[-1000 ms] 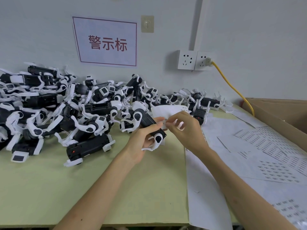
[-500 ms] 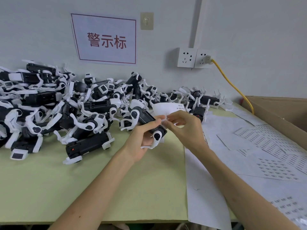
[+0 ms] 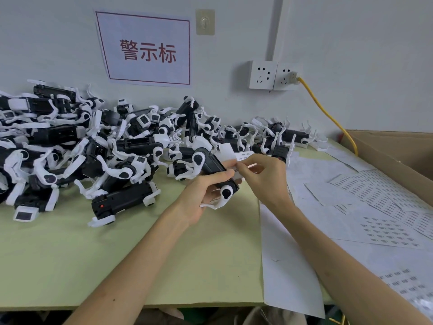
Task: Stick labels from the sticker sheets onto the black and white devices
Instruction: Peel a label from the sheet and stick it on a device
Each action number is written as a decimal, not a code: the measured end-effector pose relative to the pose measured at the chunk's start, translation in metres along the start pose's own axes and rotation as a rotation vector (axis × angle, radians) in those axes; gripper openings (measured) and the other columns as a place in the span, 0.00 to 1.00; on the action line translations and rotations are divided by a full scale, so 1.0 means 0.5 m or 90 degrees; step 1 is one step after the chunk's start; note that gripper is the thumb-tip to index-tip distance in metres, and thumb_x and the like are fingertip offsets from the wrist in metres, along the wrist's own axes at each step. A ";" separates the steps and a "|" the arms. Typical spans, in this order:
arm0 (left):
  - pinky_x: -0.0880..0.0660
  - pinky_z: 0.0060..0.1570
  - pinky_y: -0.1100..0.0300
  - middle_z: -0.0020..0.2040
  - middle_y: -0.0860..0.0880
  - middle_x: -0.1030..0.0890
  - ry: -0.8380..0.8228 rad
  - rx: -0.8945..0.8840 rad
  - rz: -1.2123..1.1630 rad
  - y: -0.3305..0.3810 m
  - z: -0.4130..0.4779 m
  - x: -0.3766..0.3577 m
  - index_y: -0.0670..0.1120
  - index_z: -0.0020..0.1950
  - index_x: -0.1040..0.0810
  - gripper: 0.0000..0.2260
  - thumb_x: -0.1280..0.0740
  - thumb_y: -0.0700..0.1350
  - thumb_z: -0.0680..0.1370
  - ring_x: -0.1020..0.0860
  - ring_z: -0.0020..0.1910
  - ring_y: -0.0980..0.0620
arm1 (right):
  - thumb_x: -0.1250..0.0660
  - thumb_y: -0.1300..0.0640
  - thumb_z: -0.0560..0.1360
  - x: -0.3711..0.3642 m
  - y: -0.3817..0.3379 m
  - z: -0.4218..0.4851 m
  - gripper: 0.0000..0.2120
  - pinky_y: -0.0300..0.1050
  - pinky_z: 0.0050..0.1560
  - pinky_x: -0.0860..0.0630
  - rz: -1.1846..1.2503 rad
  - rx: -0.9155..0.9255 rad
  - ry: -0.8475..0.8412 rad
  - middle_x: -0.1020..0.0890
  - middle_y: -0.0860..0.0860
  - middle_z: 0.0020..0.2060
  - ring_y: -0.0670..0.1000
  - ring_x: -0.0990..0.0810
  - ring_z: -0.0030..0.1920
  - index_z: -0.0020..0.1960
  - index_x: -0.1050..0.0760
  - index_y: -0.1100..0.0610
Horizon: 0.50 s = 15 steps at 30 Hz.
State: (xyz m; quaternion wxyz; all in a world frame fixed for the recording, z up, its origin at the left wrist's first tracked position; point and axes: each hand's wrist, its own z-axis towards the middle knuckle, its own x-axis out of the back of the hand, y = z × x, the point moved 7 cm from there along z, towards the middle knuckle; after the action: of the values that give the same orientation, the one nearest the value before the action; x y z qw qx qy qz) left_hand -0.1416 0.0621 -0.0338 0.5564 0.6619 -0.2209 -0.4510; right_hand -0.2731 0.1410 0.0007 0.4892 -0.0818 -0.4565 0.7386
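On the pale green surface (image 3: 70, 254), the left hand (image 3: 203, 195) grips one black-and-white plastic device (image 3: 214, 166) lifted near the heap, while the right hand (image 3: 264, 179) pinches a white paper sticker strip (image 3: 228, 152) against it; the label probably needs pressing flat next.

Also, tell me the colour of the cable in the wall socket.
Yellow cable, head view.

Print on the sticker sheets (image 3: 384, 231) is too small to read, and the device pile (image 3: 46, 146) runs off the left edge.
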 end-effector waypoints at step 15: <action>0.21 0.47 0.58 0.63 0.41 0.17 0.037 0.002 -0.024 0.011 -0.007 0.008 0.44 0.67 0.19 0.24 0.28 0.46 0.71 0.18 0.60 0.44 | 0.25 0.60 0.74 -0.001 -0.004 -0.001 0.04 0.56 0.44 0.17 0.037 -0.048 -0.045 0.15 0.47 0.36 0.48 0.15 0.37 0.41 0.16 0.56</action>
State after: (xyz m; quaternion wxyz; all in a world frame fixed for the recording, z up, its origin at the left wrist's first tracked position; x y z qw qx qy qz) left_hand -0.1356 0.0594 -0.0302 0.5529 0.6798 -0.1924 -0.4417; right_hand -0.2711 0.1410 0.0019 0.4478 -0.0873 -0.4986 0.7371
